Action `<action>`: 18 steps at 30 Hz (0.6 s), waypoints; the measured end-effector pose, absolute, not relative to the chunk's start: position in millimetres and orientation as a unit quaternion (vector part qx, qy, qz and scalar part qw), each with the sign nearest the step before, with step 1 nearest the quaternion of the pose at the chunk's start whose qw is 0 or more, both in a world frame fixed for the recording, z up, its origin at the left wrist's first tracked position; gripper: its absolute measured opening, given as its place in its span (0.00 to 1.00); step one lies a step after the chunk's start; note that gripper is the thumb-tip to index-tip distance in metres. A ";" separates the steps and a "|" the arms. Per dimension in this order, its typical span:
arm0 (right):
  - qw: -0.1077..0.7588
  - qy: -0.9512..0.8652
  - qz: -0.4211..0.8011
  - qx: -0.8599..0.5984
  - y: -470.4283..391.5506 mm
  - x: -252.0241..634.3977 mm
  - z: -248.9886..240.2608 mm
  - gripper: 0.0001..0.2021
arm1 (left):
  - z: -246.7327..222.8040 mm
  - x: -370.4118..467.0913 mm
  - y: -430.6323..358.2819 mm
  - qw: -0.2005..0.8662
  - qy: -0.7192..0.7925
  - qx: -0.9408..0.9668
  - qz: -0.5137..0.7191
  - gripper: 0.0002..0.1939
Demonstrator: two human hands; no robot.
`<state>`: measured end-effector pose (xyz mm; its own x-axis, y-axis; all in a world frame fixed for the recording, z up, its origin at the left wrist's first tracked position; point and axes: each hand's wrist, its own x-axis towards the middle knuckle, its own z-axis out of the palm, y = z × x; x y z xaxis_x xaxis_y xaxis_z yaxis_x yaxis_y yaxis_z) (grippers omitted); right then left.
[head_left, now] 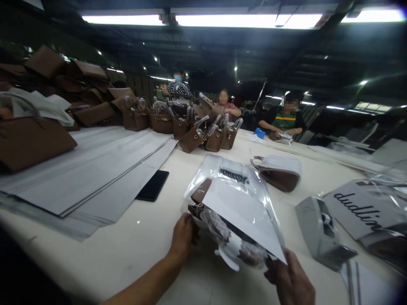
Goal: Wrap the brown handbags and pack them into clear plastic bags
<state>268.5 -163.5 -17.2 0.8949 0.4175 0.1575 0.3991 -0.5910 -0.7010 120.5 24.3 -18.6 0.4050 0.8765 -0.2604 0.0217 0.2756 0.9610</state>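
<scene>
A brown handbag with plastic-wrapped handles lies partly inside a clear plastic bag on the table in front of me. Across it rests a white card, and a white tag hangs at the near side. My left hand is closed on the handbag's left end at the plastic bag's mouth. Closed at the opposite end, my right hand grips the handbag beside the card's near corner. The fingertips of both hands are partly hidden.
A dark phone lies left, beside stacked grey-white sheets. Several brown handbags stand behind. To the right are another handbag, a tape dispenser and a printed bag. Co-workers are across the table.
</scene>
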 end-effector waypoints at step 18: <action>0.150 -0.371 -0.283 -0.872 -72.3 374.6 141.9 0.14 | 106.4 165.6 99.1 0.553 0.359 0.637 0.399 0.05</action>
